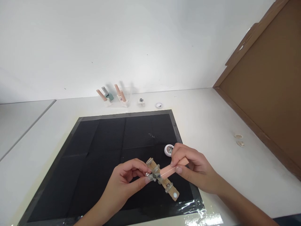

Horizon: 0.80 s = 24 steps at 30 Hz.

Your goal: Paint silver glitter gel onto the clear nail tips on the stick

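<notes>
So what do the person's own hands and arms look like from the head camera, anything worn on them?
Both are bare. The left hand and right hand show no gloves, rings or markings that can be made out. The forearms are uncovered as far as the picture edge: no sleeves, no watch or band at either wrist. Fingernails look short and unpainted, though they are small in this view.

Two hands in shot, the left hand (125, 182) and the right hand (190, 166), sharing one wooden assembly (162, 179) over one black mat (113, 157). One small round dish (168, 149) sits on the mat and one more round dish (159, 105) by the wall. Two small rings (239, 140) lie off right, and one cardboard panel (265, 94) leans there.
</notes>
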Tool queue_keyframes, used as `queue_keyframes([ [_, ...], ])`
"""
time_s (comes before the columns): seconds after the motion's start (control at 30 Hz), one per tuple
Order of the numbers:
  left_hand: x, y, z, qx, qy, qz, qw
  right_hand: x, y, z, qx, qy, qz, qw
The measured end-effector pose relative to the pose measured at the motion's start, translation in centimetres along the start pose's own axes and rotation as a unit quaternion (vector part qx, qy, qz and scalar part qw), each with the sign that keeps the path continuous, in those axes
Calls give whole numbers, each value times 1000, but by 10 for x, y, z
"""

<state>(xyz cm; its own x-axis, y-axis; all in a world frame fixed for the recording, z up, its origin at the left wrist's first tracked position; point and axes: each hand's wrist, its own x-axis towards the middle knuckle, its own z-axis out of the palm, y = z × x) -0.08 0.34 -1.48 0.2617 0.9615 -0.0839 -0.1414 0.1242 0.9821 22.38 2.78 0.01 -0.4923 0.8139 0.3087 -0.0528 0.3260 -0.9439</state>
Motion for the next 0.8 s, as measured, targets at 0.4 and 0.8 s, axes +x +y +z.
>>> queue_keyframes([
  [0.4,2,1,0,-72,-1,-15,997,-1,1,-1,13,-1,-9,1000],
  [0.8,3,4,0,-76,-19,-11,997,-1,-1,-1,23,-1,2,1000],
])
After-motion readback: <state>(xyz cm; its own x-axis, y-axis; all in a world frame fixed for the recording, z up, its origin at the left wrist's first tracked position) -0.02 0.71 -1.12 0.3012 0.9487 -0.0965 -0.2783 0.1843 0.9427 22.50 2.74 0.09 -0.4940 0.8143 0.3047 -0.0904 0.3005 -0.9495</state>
